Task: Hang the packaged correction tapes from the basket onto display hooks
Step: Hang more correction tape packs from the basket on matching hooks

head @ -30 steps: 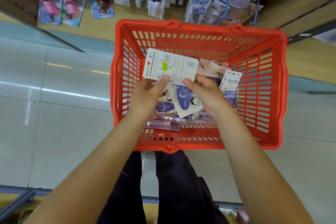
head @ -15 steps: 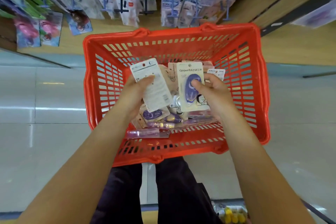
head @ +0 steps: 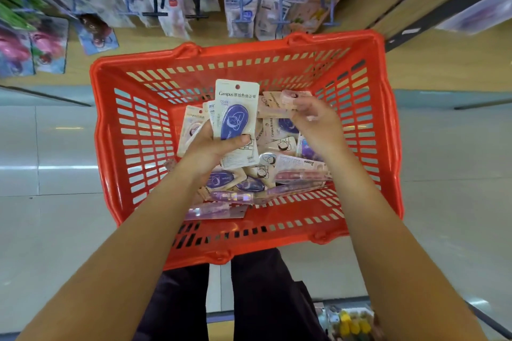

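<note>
Out at nine o'clock the pale floor tiles [head: 55,230] run under the shelf edge, and the blurred hanging packs [head: 50,47] at ten o'clock show where the stock ends up.

My left hand [head: 213,147] sits just left of centre, over the red basket [head: 110,163]. Its thumb is pressed across the front of a purple correction tape pack [head: 237,122], with the other fingers curled behind, out of sight, so several packs fan upright in one pinch. I hold them by the lower half, I think, so the hang holes at the top point toward twelve o'clock, free for a hook.

Below, toward six o'clock, the rest of the loose packs [head: 263,171] lie jumbled on the basket floor, some face up, some tilted; plenty are left to hang.

At about two o'clock from the held stack, my right hand [head: 318,124] reaches over the pile. Its fingertips seem loosely curled round a pinkish pack [head: 293,97], though motion blur keeps me from being sure how firm the grip is. My guess is that I am gathering another to add to the stack.

At twelve to one o'clock, beyond the far rim, the display hooks [head: 279,5] stand with packs already on them, well apart from both hands.
</note>
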Available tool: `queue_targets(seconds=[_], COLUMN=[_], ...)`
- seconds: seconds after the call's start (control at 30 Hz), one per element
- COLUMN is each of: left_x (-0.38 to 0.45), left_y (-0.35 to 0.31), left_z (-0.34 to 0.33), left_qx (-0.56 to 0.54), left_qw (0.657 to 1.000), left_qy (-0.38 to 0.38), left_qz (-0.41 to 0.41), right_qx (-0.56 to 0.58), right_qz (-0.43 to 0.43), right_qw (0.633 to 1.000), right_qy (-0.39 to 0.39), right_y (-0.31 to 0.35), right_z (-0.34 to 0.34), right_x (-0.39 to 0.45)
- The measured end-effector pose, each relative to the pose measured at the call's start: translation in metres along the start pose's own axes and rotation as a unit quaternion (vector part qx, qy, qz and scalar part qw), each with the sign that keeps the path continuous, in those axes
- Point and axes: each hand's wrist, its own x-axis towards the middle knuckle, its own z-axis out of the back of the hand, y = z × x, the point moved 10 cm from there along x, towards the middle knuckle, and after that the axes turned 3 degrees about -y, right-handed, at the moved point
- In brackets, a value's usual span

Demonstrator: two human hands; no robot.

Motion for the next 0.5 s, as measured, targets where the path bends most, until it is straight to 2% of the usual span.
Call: queue_targets(seconds=[0.13, 0.23, 0.33, 0.4, 0.5], left_x=[0.009, 0.012, 0.016, 0.017, 0.018], left_y=[0.007, 0.015, 0.027, 0.034, 0.042], left_z=[0.003, 0.006, 0.012, 0.015, 0.019], left_qx=[-0.01, -0.037, -0.066, -0.087, -0.101], left_qw=[1.0, 0.999, 0.996, 0.993, 0.989], left_qy=[0.008, -0.005, -0.037, -0.055, -0.071], left_qz=[0.001, 0.014, 0.04, 0.057, 0.077], right_qx=[-0.152, -0.267, -0.352, -0.369, -0.335], right_qz=[0.058, 0.054, 0.049, 0.027, -0.007], right_qw=[0.986, 0.958, 0.928, 0.917, 0.917], right_qy=[0.024, 0.089, 0.116, 0.147, 0.214], right_y=[0.0, -0.014, -0.022, -0.027, -0.035], right_z=[-0.004, -0.028, -0.039, -0.046, -0.06], right_x=[0.045, 0.066, 0.074, 0.073, 0.063])
